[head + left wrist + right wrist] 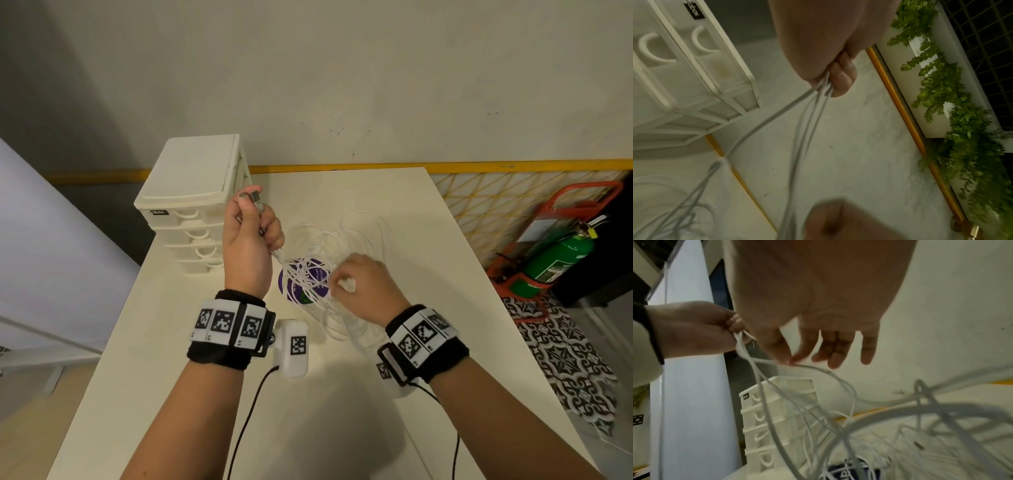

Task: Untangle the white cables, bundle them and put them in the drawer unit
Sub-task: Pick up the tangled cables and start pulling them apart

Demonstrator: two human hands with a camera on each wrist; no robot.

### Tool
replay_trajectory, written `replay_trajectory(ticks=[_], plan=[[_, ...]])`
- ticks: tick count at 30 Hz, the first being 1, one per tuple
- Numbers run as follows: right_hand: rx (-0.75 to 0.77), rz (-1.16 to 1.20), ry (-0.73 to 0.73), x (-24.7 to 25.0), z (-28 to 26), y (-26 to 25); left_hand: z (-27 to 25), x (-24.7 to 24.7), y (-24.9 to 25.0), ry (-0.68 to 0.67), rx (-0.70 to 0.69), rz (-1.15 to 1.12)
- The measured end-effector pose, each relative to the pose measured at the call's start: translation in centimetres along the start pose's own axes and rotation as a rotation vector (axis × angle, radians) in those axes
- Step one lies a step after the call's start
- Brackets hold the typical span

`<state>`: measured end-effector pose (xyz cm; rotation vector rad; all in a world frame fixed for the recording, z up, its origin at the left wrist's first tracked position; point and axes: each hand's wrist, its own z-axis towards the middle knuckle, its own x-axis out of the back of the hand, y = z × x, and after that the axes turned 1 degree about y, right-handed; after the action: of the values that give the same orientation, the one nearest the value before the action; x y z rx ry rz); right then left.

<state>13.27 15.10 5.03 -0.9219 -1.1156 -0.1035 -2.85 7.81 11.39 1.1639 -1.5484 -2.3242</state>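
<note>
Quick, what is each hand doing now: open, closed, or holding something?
Left hand: closed on several thin white cables, plug ends up.
Right hand: thumb and forefinger pinch one white cable strand.

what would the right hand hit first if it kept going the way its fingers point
Most likely the tangle of white cables just ahead of the right hand, which pinches one strand; beyond lies the purple sticker on the table. Depth is uncertain.
</note>
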Motion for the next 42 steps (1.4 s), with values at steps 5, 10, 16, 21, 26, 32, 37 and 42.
replay_trajectory(ticks=[5, 10, 16, 21, 26, 32, 37, 42], plan=[[0.065, 0.465, -0.2, -0.1, 0.8, -2.0, -1.1, -1.6, -1.1, -0.077, 0.046, -0.011], [-0.052, 0.526, -0.213, -2.4, 0.8, -1.9, -1.0, -1.9, 0.0, -0.116, -0.034, 0.0], [-0.026, 0.442, -0.105, -0.6, 0.6, 0.6, 0.6, 1.7, 0.8, 0.15, -0.109, -0.017], [0.039, 0.543, 0.065, 2.4, 1.5, 0.1, 0.7, 4.6, -3.1, 0.397, 0.077, 0.278], [0.037, 0.361, 0.093, 3.4, 2.2, 0.8, 0.1, 6.7, -6.5, 0.358, 0.339, 0.669], [0.069, 0.285, 0.065, 3.7, 2.5, 0.2, -1.3, 4.4, -5.8, 0.0, 0.086, 0.749], [0.056, 0.34, 0.124, 4.3, 2.9, -0.1, -2.9, 1.5, -5.8, -0.367, 0.253, 0.547], [0.028, 0.382, 0.209, 5.9, 2.7, 1.2, -2.3, 2.8, -6.8, -0.421, 0.233, 0.639]])
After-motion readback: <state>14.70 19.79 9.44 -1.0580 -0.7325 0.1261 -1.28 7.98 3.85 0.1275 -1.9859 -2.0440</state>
